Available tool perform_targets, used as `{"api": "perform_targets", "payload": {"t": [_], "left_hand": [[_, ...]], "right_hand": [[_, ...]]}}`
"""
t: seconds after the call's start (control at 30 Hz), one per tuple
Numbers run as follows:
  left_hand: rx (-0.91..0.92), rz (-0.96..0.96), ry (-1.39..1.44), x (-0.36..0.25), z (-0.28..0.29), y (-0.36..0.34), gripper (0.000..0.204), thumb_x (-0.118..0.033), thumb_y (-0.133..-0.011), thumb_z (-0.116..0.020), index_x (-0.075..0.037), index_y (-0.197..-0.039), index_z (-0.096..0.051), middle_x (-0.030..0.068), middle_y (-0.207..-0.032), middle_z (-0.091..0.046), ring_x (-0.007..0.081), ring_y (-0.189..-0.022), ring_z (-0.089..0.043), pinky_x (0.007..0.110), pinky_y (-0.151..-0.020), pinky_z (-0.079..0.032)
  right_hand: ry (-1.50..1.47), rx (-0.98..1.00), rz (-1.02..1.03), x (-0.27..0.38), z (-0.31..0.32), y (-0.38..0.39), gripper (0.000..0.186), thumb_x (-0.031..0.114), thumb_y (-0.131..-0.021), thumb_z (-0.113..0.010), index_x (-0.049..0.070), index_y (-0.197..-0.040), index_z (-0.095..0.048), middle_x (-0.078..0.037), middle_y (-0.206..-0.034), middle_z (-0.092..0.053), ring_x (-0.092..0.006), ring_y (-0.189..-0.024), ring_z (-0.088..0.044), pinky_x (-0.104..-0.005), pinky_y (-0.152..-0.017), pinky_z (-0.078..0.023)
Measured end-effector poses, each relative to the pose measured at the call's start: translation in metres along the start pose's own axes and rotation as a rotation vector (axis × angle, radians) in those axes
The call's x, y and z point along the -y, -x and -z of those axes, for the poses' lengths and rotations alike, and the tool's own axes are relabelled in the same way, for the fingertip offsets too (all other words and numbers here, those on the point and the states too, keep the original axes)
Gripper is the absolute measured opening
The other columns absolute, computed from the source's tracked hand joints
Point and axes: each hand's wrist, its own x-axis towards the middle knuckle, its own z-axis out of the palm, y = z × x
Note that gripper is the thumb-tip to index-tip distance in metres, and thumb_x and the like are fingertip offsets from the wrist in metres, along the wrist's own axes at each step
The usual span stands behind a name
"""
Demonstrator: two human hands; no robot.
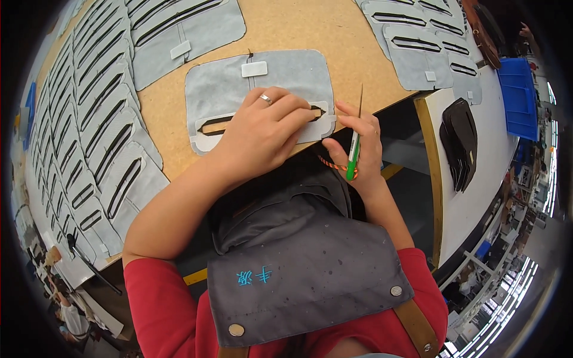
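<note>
A grey suede-like panel (307,71) with rounded corners lies near the front edge of the bench. It bears a white rectangular tab (255,69) at its far side and a long dark-edged slot (216,126) along its near side. My left hand (262,128), a ring on one finger, lies across the panel, fingers bent together at the slot's right part; its thumb is mostly hidden. In my right hand (369,146) is a green-handled awl (353,156), its thin point upward and an orange-black cord at its lower end. My right fingers are beside the panel's right edge.
Overlapping rows of similar slotted grey panels (113,137) cover the bench's left side, and more panels (412,51) lie at the far right. Dark leather pieces (458,143) rest on a white surface to the right, near a blue crate (518,98). A gap separates both surfaces.
</note>
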Motion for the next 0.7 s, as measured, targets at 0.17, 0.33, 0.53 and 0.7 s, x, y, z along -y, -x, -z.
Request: {"api": "perform_targets", "payload": {"t": [0.17,0.33,0.53,0.7], "left_hand": [[0.072,-0.102,-0.049,-0.002,0.003,-0.006,0.015,-0.008,-0.074,-0.063,-0.006,-0.088,-0.058,0.0034,-0.101,-0.060,0.0227,-0.094,-0.056,0.035,-0.084,-0.040],[-0.027,0.235,0.378,-0.001,0.014,-0.004,0.008,-0.004,-0.082,-0.058,-0.002,-0.089,-0.060,0.0097,-0.095,-0.061,0.0245,-0.091,-0.056,0.031,-0.083,-0.042],[-0.415,0.344,0.427,0.026,0.035,0.000,0.016,-0.003,-0.093,-0.045,0.000,-0.103,-0.057,0.0083,-0.101,-0.057,0.0162,-0.091,-0.055,0.028,-0.085,-0.043],[-0.460,0.482,0.354,0.035,0.036,0.003,0.017,-0.006,-0.096,-0.042,-0.001,-0.104,-0.055,0.0065,-0.102,-0.056,0.0140,-0.091,-0.054,0.027,-0.085,-0.043]], "right_hand": [[0.240,0.209,0.116,-0.015,0.008,-0.004,0.043,0.019,-0.073,-0.072,0.011,-0.111,-0.053,-0.004,-0.119,-0.059,-0.0199,-0.113,-0.052,-0.0388,-0.099,-0.036],[0.252,0.225,0.276,-0.016,0.020,0.004,0.025,0.008,-0.071,-0.065,0.010,-0.096,-0.062,-0.003,-0.107,-0.064,-0.0195,-0.103,-0.058,-0.0388,-0.095,-0.041],[-0.026,-0.213,0.052,0.000,0.071,0.006,0.031,-0.005,-0.066,-0.066,0.006,-0.094,-0.061,-0.008,-0.084,-0.062,-0.0243,-0.075,-0.063,-0.0348,-0.070,-0.051],[-0.005,-0.950,-0.383,-0.014,0.150,0.013,0.010,-0.003,-0.084,-0.057,0.002,-0.093,-0.058,-0.002,-0.081,-0.056,-0.0077,-0.070,-0.050,-0.0214,-0.063,-0.042]]}}
